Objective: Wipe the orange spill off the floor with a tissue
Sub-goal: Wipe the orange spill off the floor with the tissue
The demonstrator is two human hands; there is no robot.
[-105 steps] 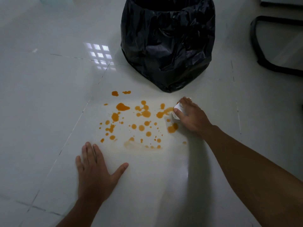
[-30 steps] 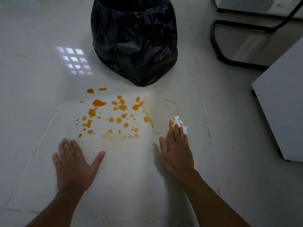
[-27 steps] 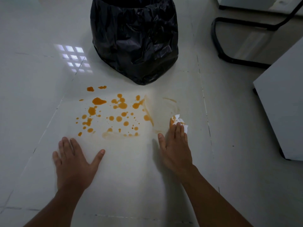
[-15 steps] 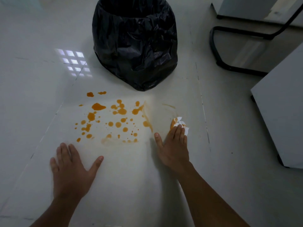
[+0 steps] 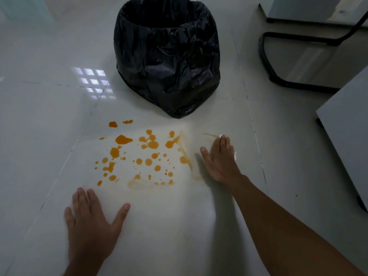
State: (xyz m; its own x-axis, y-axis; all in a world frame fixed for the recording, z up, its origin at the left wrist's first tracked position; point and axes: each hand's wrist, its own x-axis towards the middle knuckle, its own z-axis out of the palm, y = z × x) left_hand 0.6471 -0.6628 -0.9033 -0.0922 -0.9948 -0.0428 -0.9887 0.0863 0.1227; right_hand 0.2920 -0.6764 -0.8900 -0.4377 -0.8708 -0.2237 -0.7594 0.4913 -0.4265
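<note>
The orange spill [image 5: 143, 156] is spread as drops and blots over a white floor [image 5: 169, 226] tile, between the two hands and slightly beyond them. Its near edge is marked by a pale smear just beyond the left hand [image 5: 89, 226]; its right edge is bounded by a thin orange streak just left of the right hand [image 5: 221, 162]. Between that streak and the right hand the tile is seen only faintly filmed. Beyond the spill, a bin lined with a black bag [image 5: 169, 62] is set on the floor, near the farthest drops but apart from them. To the right of the right hand, bare floor is left up to a grey cabinet corner [image 5: 346, 140], and farther off a black chair base [image 5: 282, 62] is seen.

The left hand is laid flat on the floor, palm down, fingers straight and thumb spread toward the spill. The right hand is stretched forward from an extended forearm, fingers straight and together, pressed down on a white tissue [image 5: 221, 135]. The tissue is almost wholly hidden beneath that hand; only small white bits are shown at the fingertips and at the hand's right edge.
</note>
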